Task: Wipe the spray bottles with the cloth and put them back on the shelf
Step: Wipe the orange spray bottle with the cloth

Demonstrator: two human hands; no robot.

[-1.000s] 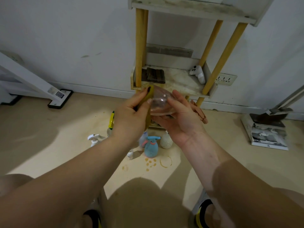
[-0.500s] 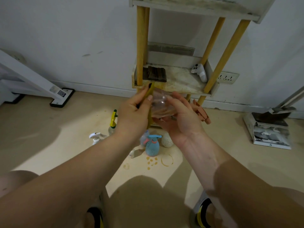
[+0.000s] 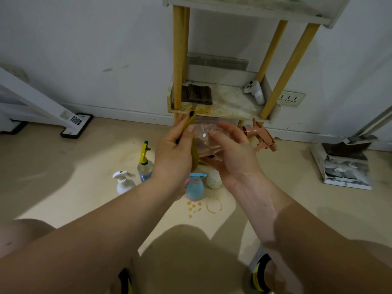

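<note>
My right hand (image 3: 231,153) holds a clear spray bottle (image 3: 206,134) on its side, fingers curled over it, its pink trigger head (image 3: 263,135) pointing right. My left hand (image 3: 174,151) grips a yellow cloth (image 3: 194,145) and presses it against the bottle's base end. Both hands hover just in front of the low shelf (image 3: 229,105) of a yellow-legged rack. On the floor below stand a white spray bottle (image 3: 124,181), a clear bottle with a yellow-green trigger (image 3: 145,164), a blue spray bottle (image 3: 194,187) and a white speckled bottle (image 3: 214,179).
On the shelf lie dark wooden pieces (image 3: 198,94) and a white game controller (image 3: 255,91). A wall socket (image 3: 291,98) is to the right. A white frame foot (image 3: 75,126) sits at left, a dustpan on papers (image 3: 345,164) at right. Brown stains (image 3: 203,206) mark the floor.
The bottle has turned in my right hand, so the pink trigger head now sticks out further to the right. My left hand keeps the cloth against the bottle.
</note>
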